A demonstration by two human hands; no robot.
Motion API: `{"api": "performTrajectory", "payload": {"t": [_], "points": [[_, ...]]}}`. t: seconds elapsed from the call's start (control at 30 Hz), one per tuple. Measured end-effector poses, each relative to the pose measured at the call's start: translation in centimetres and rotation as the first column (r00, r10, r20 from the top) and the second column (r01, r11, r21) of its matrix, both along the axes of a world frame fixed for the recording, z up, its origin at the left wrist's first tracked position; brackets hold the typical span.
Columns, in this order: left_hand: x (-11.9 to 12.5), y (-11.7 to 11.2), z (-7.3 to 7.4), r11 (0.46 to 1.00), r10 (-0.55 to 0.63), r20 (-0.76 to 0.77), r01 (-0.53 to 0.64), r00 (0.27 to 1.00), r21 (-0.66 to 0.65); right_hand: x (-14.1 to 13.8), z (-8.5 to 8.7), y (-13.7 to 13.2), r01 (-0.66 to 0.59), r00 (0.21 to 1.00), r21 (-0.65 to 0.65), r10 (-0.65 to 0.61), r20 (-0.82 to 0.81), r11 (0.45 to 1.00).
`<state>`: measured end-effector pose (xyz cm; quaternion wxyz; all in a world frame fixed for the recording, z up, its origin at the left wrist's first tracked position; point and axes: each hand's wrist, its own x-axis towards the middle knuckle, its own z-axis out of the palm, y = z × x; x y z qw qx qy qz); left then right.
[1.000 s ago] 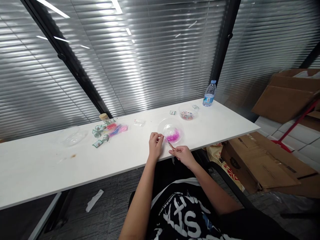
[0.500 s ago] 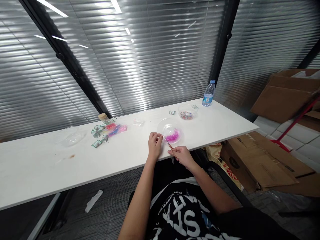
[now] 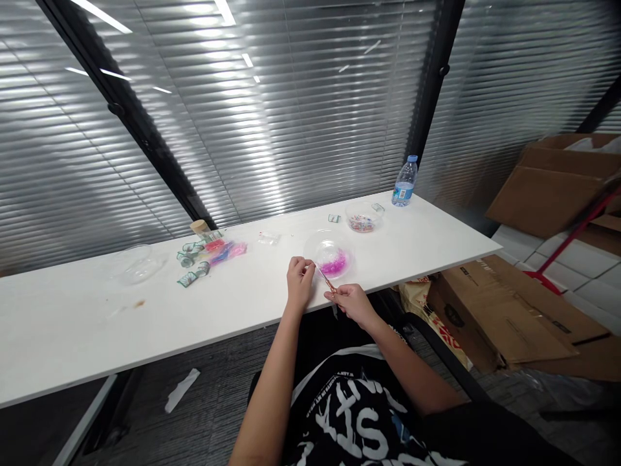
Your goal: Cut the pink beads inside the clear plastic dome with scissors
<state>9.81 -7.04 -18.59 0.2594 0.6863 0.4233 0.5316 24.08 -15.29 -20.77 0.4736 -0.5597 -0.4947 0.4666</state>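
My left hand (image 3: 299, 282) rests on the white table (image 3: 97, 323) near its front edge, fingers pinched on the upper end of a thin strand with beads (image 3: 325, 278). My right hand (image 3: 352, 301) pinches the strand's lower end just past the table edge. The strand runs slanted between the two hands. Right behind them stands a clear plastic bowl (image 3: 330, 251) holding bright pink beads.
A second clear bowl (image 3: 363, 217) with mixed beads and a water bottle (image 3: 405, 180) stand at the far right. Small bags and rolls of colourful bits (image 3: 208, 254) and an empty clear bowl (image 3: 136, 264) lie to the left. Cardboard boxes (image 3: 509, 304) fill the floor at right.
Both hands stay pinched on the strand near the pink bowl; they shifted only slightly with the view.
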Motion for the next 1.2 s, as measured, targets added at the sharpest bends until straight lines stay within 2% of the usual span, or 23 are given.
{"api": "performTrajectory", "payload": {"t": [0.33,0.7,1.2], "points": [[-0.02,-0.07,0.09,1.000,-0.031,0.001,0.031,1.000,-0.006,-0.12,0.08,0.03,0.006,0.999,-0.005,-0.006,-0.032,1.000],[-0.05,0.15,-0.09,1.000,-0.014,-0.002,0.014,1.000,0.008,-0.19,0.00,0.21,-0.017,1.000,0.011,0.016,0.021,1.000],[-0.13,-0.38,0.48,0.998,-0.003,-0.030,0.005,1.000,0.069,0.28,0.13,0.55,0.051,0.999,0.070,-0.051,0.005,0.996]]}}
